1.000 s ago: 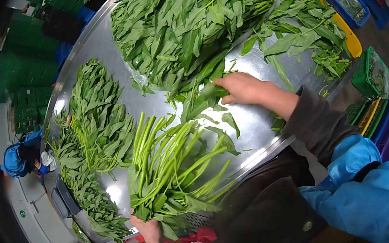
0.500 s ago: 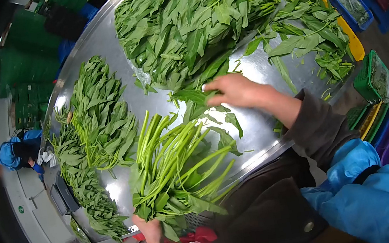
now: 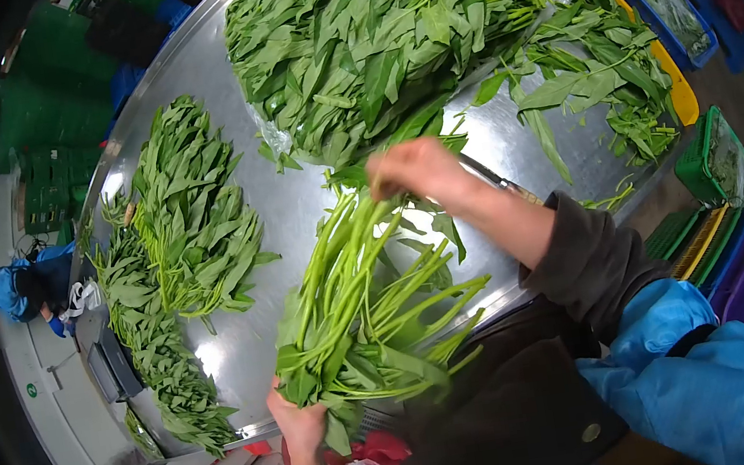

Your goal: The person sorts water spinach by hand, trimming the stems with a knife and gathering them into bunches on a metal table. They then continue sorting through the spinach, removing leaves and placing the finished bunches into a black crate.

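My left hand is wrapped round the leafy end of a bunch of water spinach, low at the table's near edge. The pale green stems fan upward and to the right. Over the upper stem tips, my right hand has its fingers curled in a pinch on some stems; slight blur softens the fingertips. Loose leaves lie beneath it on the metal table. Partly covered by the right forearm is a slim metal tool with a light handle end.
A large pile of water spinach fills the far side of the table. Laid bunches line the left, loose trimmings the right. Crates stand beyond the right edge. Another person in blue headwear is at far left.
My right hand has moved from the loose leaves toward the bunch's stem tips. The left hand and bunch have shifted slightly right. The metal tool beside the right forearm has come into sight.
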### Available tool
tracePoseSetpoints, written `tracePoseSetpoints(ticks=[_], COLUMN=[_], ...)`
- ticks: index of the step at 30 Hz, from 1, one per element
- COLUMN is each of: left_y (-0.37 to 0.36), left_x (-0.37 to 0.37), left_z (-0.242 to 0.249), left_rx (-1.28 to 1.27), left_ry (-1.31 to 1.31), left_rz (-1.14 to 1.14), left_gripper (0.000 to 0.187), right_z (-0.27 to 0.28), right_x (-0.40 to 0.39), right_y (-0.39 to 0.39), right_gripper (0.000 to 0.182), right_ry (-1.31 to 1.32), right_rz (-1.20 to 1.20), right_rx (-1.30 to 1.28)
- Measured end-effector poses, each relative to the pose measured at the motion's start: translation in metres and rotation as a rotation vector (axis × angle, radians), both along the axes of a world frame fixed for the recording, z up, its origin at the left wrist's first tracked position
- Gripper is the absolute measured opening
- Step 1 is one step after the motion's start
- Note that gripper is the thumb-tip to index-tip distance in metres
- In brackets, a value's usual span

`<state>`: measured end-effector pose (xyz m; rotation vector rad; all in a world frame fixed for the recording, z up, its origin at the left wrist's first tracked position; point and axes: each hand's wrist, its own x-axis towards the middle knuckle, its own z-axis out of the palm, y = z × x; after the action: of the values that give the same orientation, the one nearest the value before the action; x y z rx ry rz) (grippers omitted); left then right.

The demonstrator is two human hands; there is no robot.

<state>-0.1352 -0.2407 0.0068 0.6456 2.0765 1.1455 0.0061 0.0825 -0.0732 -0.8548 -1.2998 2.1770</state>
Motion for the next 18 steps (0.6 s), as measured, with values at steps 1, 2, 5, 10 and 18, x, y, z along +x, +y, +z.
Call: tracePoseSetpoints(ticks=[1, 2, 5, 10, 18], left_y=[0.000, 0.001, 0.006, 0.004, -0.003], left_x=[0.001, 0.001, 0.004, 0.000, -0.002], left_z=[0.000, 0.002, 0.011, 0.009, 0.010], left_rx=[-0.002, -0.027, -0.039, -0.037, 0.022], left_ry=[-0.023, 0.011, 0.065, 0.046, 0.011], left_rz=[0.000, -0.001, -0.016, -0.019, 0.042], left_gripper=[0.040, 0.042, 0.043, 0.044, 0.041], right_z=[0.001, -0.002, -0.004, 0.068, -0.003], right_x=[0.006, 0.013, 0.017, 0.031, 0.048], right_y=[0.013, 0.027, 0.029, 0.008, -0.034], right_gripper=[0.033, 0.033, 0.033, 0.039, 0.047], right_ry=[-0.002, -0.219, -0.401, -0.514, -0.170], right_rz=[-0.072, 0.081, -0.048, 0.245, 0.877], right_rx=[-0.130, 0.222, 1.063, 0.653, 0.384])
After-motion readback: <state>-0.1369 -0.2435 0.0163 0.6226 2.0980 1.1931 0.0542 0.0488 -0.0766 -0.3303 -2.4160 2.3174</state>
